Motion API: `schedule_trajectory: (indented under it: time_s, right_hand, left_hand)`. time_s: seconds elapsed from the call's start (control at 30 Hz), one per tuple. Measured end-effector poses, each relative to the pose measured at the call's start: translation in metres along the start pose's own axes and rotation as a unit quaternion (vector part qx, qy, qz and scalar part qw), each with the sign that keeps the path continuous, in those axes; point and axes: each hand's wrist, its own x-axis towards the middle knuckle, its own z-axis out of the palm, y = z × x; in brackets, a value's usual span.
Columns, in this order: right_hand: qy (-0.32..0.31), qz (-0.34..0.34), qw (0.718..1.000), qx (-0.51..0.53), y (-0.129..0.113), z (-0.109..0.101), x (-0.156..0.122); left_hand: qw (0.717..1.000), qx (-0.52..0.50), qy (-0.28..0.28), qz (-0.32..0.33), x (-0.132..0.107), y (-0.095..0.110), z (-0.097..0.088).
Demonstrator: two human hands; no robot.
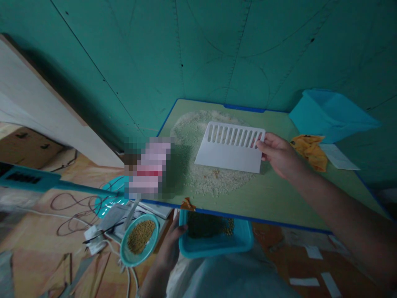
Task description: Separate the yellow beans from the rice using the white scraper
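Note:
In my right hand [279, 155] is a flat white plastic scraper [228, 155] with a row of slots along its far edge. My fingers pinch its right end, and it hangs tilted over pale rice-like grains [214, 182] spread on the table. A few yellowish beans [215, 171] lie among the grains near its lower edge. Below the table's front edge, my left hand [172, 244] grips the left side of a teal rectangular basin [217, 247]. Dark contents and some yellowish beans show inside the basin.
The green table [291, 203] has blue edging and stands against a green wall. At its right are a blue bin [328, 116], an orange cloth [310, 151] and white paper [339, 157]. A pixelated pink object [150, 165] is at left. A bowl of beans [139, 238] and cables sit lower left.

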Motion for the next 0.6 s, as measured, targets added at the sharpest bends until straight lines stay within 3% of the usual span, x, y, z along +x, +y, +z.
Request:
schedule_trajectory:
  time_s: [0.6]
  right_hand:
    - [-0.014, 0.014, 1.0, 0.008, 0.002, 0.006, -0.013]
  left_hand:
    - [0.999, 0.03, 0.015, 0.025, -0.001, 0.006, 0.009]
